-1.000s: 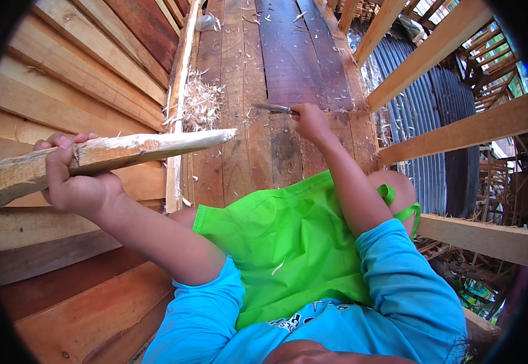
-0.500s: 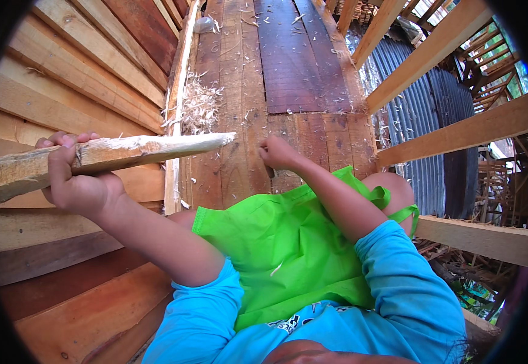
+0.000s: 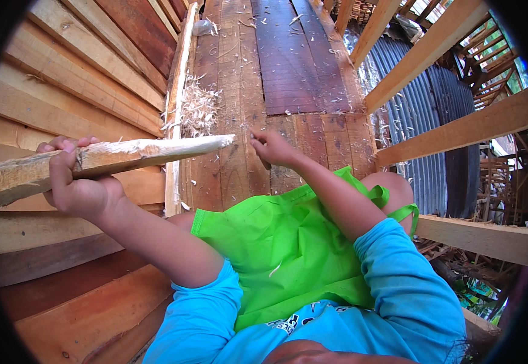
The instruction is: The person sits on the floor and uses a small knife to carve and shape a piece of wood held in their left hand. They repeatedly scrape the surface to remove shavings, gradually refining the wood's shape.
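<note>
My left hand (image 3: 82,182) is wrapped around a rough length of wood (image 3: 124,151), held up at the left above the floor. The wood's free end is shaved pale and tapers to the right; its other end runs out at the left rim. Just right of that tip, apart from it, is my right hand (image 3: 274,148), closed with the index finger stretched forward. A brown handle-like end (image 3: 266,164) shows below the right fist. The rest of what it grips is too small or hidden to name.
A heap of curled wood shavings (image 3: 200,112) lies on the plank floor (image 3: 230,73), beside a pale rail. A plank wall (image 3: 88,67) rises at left. Wooden rails (image 3: 458,133) and corrugated metal sheets (image 3: 427,103) stand at right. A green apron (image 3: 282,242) covers my lap.
My right hand has shifted slightly left toward the wood's tip, and its index finger has stretched out. The left hand and the wood have hardly moved.
</note>
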Demonstrator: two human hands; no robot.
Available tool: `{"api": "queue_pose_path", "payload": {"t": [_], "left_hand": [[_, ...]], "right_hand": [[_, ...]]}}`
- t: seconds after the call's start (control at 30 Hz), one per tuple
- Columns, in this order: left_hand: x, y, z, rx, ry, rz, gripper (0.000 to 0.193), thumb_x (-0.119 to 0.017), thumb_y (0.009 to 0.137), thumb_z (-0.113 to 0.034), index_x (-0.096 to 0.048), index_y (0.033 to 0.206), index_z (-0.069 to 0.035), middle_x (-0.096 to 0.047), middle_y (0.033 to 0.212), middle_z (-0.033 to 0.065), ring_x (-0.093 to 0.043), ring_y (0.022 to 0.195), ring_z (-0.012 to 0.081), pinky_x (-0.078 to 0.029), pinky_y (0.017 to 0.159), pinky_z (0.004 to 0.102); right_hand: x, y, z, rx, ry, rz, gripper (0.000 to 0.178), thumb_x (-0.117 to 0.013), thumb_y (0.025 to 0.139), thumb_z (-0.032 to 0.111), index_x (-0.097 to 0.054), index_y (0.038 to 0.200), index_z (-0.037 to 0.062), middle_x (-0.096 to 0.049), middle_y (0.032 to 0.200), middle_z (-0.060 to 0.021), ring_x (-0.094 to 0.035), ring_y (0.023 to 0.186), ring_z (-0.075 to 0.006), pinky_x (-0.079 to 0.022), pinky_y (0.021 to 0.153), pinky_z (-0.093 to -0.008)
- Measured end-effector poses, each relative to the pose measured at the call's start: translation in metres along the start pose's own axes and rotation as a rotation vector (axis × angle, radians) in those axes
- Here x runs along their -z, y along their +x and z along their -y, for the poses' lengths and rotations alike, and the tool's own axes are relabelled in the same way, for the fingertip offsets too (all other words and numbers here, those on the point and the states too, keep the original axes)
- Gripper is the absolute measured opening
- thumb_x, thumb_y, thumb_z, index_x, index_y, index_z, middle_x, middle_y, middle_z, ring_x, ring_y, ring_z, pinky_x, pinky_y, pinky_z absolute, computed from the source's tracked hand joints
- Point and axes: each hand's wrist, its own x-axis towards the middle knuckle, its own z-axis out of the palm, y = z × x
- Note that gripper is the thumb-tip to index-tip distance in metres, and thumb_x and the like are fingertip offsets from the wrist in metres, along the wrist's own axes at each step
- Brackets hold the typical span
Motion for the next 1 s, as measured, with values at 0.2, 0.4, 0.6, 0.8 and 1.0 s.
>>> {"api": "queue_pose_path", "payload": {"t": [0.2,0.4,0.6,0.8,1.0], "left_hand": [[-0.006,-0.001,0.000,-0.003,0.004,0.006,0.026,-0.054,0.065,0.000,-0.050,0.091,-0.002,-0.050,0.075,0.0091,-0.051,0.066,0.0215,-0.049,0.066,0.0342],[0.000,0.000,0.000,-0.011,0.004,0.000,0.026,-0.054,0.065,0.000,-0.050,0.091,-0.002,-0.049,0.075,0.0093,-0.051,0.066,0.0215,-0.049,0.066,0.0344],[-0.004,0.000,0.002,-0.004,0.002,0.014,0.025,-0.054,0.065,0.000,-0.050,0.090,-0.002,-0.050,0.075,0.0092,-0.051,0.066,0.0215,-0.049,0.066,0.0344],[-0.004,-0.001,-0.001,-0.001,-0.015,0.022,0.025,-0.054,0.065,0.000,-0.050,0.090,-0.002,-0.050,0.075,0.0089,-0.051,0.065,0.0212,-0.049,0.065,0.0342],[0.000,0.000,0.001,-0.004,-0.013,0.002,0.025,-0.055,0.065,0.000,-0.050,0.090,-0.003,-0.050,0.075,0.0089,-0.051,0.065,0.0210,-0.049,0.065,0.0336]], "right_hand": [[0.011,0.014,-0.032,0.050,-0.404,0.030,0.025,-0.049,0.095,0.017,-0.060,0.100,-0.0047,-0.064,0.062,-0.0127,-0.066,0.065,-0.0228,-0.050,0.063,-0.0379],[-0.005,-0.002,0.003,0.075,-0.059,0.063,0.026,-0.051,0.092,0.019,-0.063,0.085,-0.0030,-0.065,0.063,-0.0142,-0.064,0.063,-0.0219,-0.050,0.065,-0.0369],[-0.011,-0.005,-0.016,-0.042,-0.116,0.204,0.022,-0.052,0.092,0.020,-0.063,0.087,0.0005,-0.062,0.059,-0.0106,-0.061,0.055,-0.0169,-0.049,0.058,-0.0343],[-0.015,-0.005,0.003,-0.034,-0.031,-0.098,0.023,-0.052,0.092,0.019,-0.063,0.083,0.0002,-0.063,0.060,-0.0080,-0.057,0.051,-0.0131,-0.047,0.052,-0.0321],[-0.019,-0.022,0.012,-0.048,0.081,0.246,0.025,-0.051,0.093,0.018,-0.061,0.076,0.0020,-0.063,0.056,-0.0065,-0.060,0.052,-0.0150,-0.047,0.050,-0.0316]]}}
